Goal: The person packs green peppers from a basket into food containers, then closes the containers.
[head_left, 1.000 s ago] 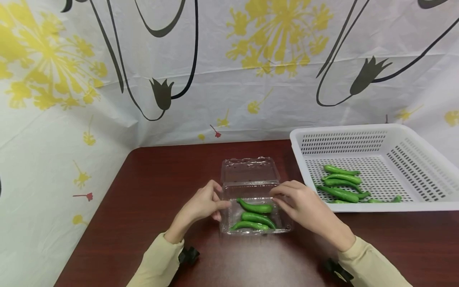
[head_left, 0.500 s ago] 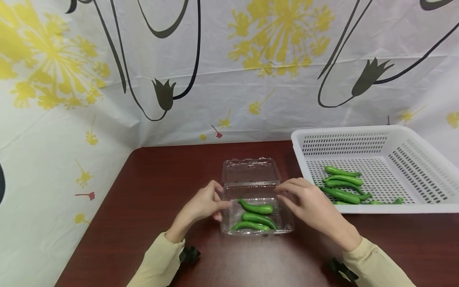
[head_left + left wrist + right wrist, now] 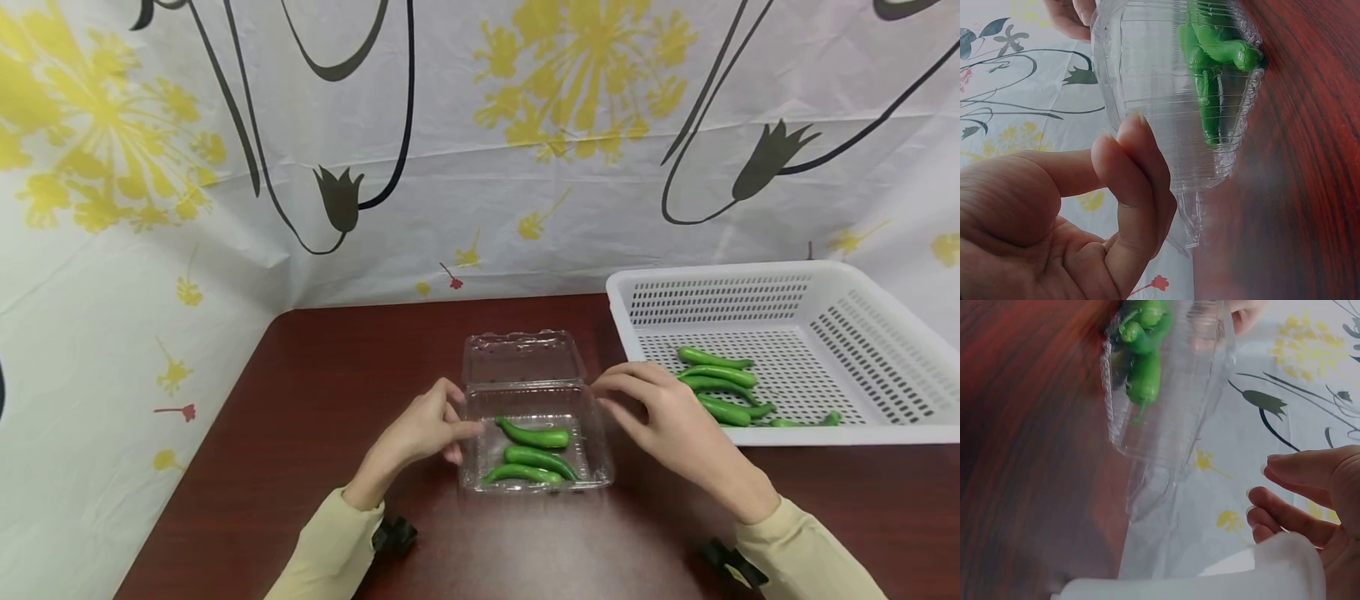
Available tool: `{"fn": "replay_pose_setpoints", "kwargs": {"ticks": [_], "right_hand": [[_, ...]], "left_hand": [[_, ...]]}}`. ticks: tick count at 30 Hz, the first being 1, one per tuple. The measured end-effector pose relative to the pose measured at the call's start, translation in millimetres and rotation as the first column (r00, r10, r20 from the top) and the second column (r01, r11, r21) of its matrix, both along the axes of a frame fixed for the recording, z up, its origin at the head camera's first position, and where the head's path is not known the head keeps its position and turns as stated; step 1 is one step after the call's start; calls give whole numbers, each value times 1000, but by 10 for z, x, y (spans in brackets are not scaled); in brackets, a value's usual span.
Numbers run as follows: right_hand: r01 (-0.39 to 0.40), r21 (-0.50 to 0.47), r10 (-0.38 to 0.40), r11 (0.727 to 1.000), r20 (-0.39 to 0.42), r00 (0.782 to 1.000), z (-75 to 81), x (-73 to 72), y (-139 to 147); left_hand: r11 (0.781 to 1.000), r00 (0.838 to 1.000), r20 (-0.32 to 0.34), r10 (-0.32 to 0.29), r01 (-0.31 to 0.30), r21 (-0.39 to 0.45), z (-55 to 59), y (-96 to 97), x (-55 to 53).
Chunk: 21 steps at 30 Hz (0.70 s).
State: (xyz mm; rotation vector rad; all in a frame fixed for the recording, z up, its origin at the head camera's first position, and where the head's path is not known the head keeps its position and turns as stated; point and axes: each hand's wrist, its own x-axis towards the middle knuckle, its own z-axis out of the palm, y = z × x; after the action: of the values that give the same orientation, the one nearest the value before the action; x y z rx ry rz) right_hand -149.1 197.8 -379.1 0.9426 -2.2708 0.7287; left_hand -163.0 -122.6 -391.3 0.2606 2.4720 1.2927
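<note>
A clear plastic clamshell box (image 3: 595,467) stands on the table with its lid (image 3: 522,358) folded back. Inside lie three green peppers (image 3: 532,436), one behind another. My left hand (image 3: 422,423) pinches the box's left rim between thumb and fingers; in the left wrist view the fingertips of this hand (image 3: 1110,200) meet over the rim. My right hand (image 3: 669,427) hovers between the box and a white basket (image 3: 885,433), holding nothing. In the right wrist view the right hand's fingers (image 3: 1294,512) are loosely bent, apart from the box.
More green peppers (image 3: 716,375) lie in the left part of the perforated basket, partly behind my right hand. The basket's rim stands above the dark red table (image 3: 337,358). Behind hangs a white cloth (image 3: 450,192) with flower prints.
My right hand has moved right, away from the box's right rim toward the basket. My left hand, the box and its peppers have stayed in place.
</note>
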Motion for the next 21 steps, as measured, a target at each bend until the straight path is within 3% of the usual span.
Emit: {"fn": "replay_pose_setpoints", "kwargs": {"ticks": [21], "right_hand": [[35,34,-35,999,-1,999,100,20,295]], "left_hand": [[1000,1000,7,3,-3,-1,15,-3,12]]}}
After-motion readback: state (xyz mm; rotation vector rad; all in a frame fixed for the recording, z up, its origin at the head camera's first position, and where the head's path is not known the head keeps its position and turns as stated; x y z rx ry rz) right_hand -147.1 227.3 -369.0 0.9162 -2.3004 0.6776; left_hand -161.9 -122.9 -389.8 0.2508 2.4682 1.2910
